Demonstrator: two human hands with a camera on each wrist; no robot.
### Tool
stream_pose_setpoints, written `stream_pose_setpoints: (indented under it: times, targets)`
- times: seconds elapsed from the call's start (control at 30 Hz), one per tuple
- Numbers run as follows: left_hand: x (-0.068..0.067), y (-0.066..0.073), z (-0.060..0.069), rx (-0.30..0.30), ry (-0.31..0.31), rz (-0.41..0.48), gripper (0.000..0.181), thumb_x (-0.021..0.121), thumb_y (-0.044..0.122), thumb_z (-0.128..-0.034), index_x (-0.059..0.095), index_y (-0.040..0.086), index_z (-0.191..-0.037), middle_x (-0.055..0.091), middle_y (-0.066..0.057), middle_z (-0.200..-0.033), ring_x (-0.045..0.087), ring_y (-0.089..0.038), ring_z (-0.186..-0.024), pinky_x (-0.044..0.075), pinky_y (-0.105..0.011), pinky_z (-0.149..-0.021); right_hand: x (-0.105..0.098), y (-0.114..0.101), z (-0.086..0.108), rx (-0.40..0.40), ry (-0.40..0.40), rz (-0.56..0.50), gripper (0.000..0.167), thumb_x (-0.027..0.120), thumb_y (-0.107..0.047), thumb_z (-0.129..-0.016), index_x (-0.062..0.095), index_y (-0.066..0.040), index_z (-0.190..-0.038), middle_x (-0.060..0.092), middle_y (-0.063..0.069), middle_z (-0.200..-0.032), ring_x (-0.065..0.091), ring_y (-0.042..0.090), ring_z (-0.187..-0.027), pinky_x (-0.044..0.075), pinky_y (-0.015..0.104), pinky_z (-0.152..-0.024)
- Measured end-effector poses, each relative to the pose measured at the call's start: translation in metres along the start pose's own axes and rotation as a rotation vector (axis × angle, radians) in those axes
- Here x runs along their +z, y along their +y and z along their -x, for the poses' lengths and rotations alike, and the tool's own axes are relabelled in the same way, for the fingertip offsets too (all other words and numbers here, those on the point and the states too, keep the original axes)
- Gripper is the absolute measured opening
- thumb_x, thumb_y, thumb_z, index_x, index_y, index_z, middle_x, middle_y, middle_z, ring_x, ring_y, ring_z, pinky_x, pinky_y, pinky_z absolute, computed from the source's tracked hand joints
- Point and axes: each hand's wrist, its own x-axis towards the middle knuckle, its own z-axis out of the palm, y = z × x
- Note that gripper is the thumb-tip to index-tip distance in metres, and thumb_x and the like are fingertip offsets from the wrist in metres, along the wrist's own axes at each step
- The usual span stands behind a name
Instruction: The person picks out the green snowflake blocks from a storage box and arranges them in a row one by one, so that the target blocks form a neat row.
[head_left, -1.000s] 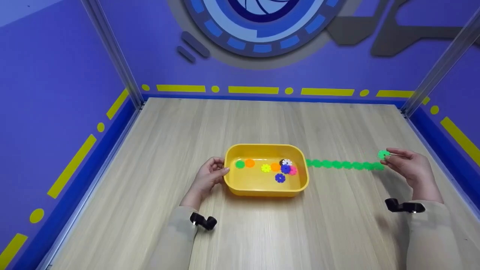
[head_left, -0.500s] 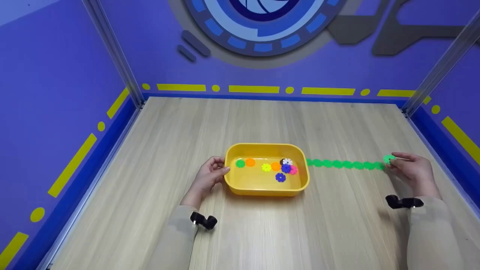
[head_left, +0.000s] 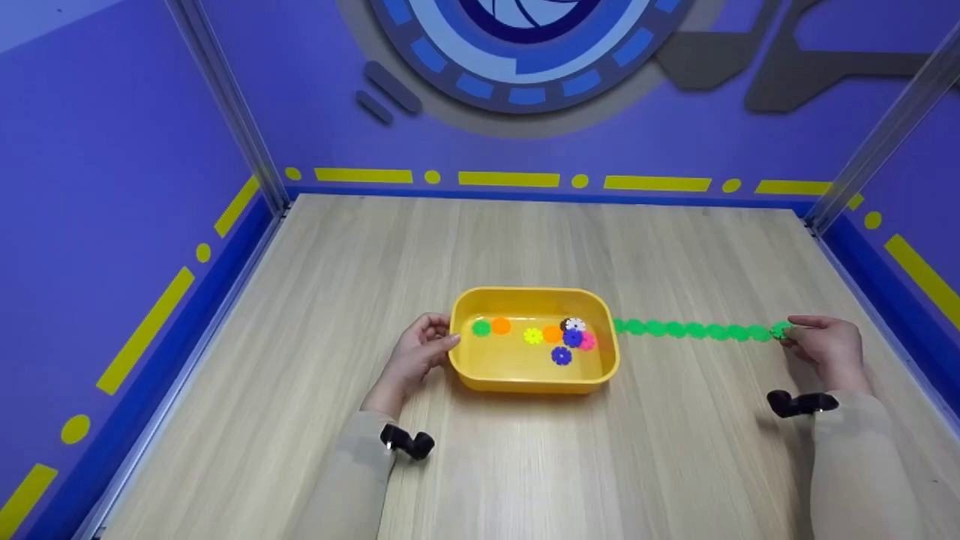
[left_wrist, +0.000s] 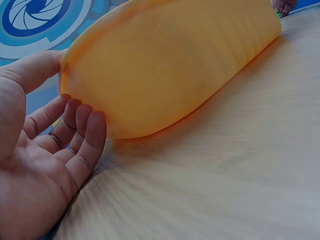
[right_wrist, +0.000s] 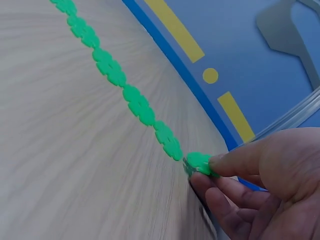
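Observation:
My left hand point(head_left: 418, 352) holds the left end of a yellow plastic bin point(head_left: 510, 379). In the left wrist view its thumb lies at the rim and the curled fingertips point(left_wrist: 95, 125) touch the outer wall. My right hand point(head_left: 829, 349) pinches a green notched plastic disc point(right_wrist: 199, 163) between thumb and fingers. That disc is low over the table, at the right end of a straight row of green discs point(head_left: 697, 330). In the right wrist view it sits right by the last disc point(right_wrist: 167, 141) of the row; whether they touch I cannot tell.
Inside the bin lie several loose discs: a green disc point(head_left: 481, 328), a yellow disc point(head_left: 532, 336), a dark blue disc point(head_left: 561, 355), a white disc point(head_left: 575, 325) and others. Blue-purple walls point(head_left: 120, 150) enclose the wooden table point(head_left: 525, 457) at the back and sides.
My right hand has lowered the green disc and moved it slightly right, from above the row's end down to table level. My left hand and the bin have stayed in place.

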Motion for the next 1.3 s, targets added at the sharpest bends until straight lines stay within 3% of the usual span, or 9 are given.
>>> stream_pose_setpoints:
  times: [0.1,0.33,0.57,0.97,1.3]
  targets:
    - [-0.0001,0.0002,0.0004,-0.003,0.002,-0.001,0.038,0.071,0.006,-0.0926,0.054,0.000,-0.126,0.058,-0.003,-0.102,0.057,-0.015,-0.086,0.049,-0.023,-0.062,0.0001,-0.0014,-0.0017,-0.002,0.009,0.080,0.051,0.057,-0.011,-0.100,0.046,0.011,-0.145,0.062,-0.022,-0.071,0.063,-0.003,-0.070,0.056,0.018,-0.067]
    - [-0.0008,-0.0017,-0.0006,-0.003,0.003,0.009,0.038,0.071,0.005,-0.0920,0.054,-0.001,-0.125,0.058,-0.004,-0.101,0.057,-0.015,-0.085,0.049,-0.023,-0.062,-0.0018,-0.0044,-0.0027,0.001,0.002,0.149,0.053,0.056,-0.017,-0.101,0.047,0.011,-0.145,0.059,-0.021,-0.074,0.060,-0.003,-0.072,0.056,0.019,-0.068]
    - [-0.0003,-0.0008,-0.0003,0.000,-0.003,0.028,0.038,0.070,0.003,-0.0921,0.053,-0.003,-0.126,0.058,-0.003,-0.100,0.057,-0.014,-0.085,0.049,-0.023,-0.061,-0.0044,-0.0081,-0.0030,0.003,0.041,0.254,0.052,0.053,-0.020,-0.102,0.050,0.014,-0.141,0.058,-0.016,-0.073,0.060,0.000,-0.064,0.055,0.021,-0.062]
    - [-0.0004,-0.0018,-0.0004,-0.004,0.005,0.019,0.038,0.071,0.005,-0.0920,0.054,-0.001,-0.125,0.058,-0.004,-0.102,0.057,-0.015,-0.086,0.049,-0.023,-0.061,-0.0052,-0.0078,-0.0004,0.018,0.057,0.236,0.051,0.050,-0.020,-0.104,0.050,0.014,-0.141,0.060,-0.013,-0.075,0.060,0.001,-0.067,0.056,0.020,-0.063]
    - [0.0006,0.0006,0.0005,-0.001,0.002,0.007,0.037,0.071,0.006,-0.0922,0.054,-0.001,-0.125,0.058,-0.004,-0.102,0.057,-0.014,-0.085,0.049,-0.023,-0.062,-0.0047,-0.0091,0.0037,-0.008,0.064,0.167,0.054,0.051,-0.022,-0.102,0.048,0.013,-0.143,0.057,-0.022,-0.072,0.060,-0.007,-0.067,0.056,0.016,-0.065]
